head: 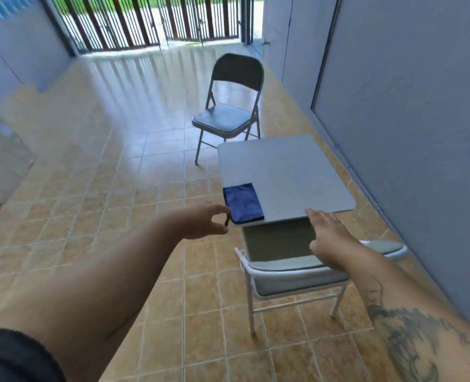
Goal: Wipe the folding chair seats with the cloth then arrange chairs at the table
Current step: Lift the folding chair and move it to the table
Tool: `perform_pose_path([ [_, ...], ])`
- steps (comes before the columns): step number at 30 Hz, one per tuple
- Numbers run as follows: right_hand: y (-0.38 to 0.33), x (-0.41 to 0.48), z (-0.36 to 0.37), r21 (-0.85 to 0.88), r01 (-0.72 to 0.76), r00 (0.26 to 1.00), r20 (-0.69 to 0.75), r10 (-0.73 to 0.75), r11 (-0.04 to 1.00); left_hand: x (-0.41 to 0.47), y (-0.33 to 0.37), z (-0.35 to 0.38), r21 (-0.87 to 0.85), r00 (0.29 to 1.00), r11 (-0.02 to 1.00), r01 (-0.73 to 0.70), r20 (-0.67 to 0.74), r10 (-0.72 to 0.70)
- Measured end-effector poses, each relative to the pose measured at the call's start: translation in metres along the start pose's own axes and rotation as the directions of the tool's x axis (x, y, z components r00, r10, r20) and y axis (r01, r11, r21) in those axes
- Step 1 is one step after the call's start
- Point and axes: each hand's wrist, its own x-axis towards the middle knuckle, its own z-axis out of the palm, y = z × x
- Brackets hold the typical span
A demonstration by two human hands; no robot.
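A folded blue cloth (243, 203) lies on the near left corner of a small grey table (286, 172). My left hand (203, 221) hovers just left of that corner, fingers curled and parted, holding nothing. My right hand (329, 239) is flat and open over the near table edge, above a grey folding chair (297, 274) pushed against the table's near side. A second folding chair (228, 117) with a dark backrest stands beyond the table, its seat facing left.
A grey wall (407, 119) runs close along the table's right side. Tan floor tiles (104, 216) spread to the left. A barred metal gate (151, 23) closes the far end of the room.
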Motion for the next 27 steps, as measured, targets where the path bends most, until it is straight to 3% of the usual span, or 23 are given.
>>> perform_pose_path([
  [6, -0.156, 0.032, -0.020, 0.146, 0.046, 0.978, -0.210, -0.015, 0.988, -0.033, -0.122, -0.130, 0.132, 0.992, 0.991, -0.007, -0.123, 0.023],
  [13, -0.298, 0.105, -0.027, 0.193, 0.121, 0.972, -0.220, -0.078, 0.974, -0.027, -0.238, -0.254, 0.203, 0.986, 0.979, -0.022, -0.159, 0.055],
  [21, -0.390, 0.258, -0.073, 0.146, 0.255, 0.924, -0.329, -0.197, 0.956, 0.071, -0.328, -0.344, 0.157, 0.967, 0.987, -0.023, -0.248, 0.062],
  [27, -0.451, 0.405, -0.153, 0.033, 0.334, 0.900, -0.310, -0.308, 0.942, 0.173, -0.384, -0.438, 0.116, 0.938, 0.993, 0.020, -0.345, 0.022],
])
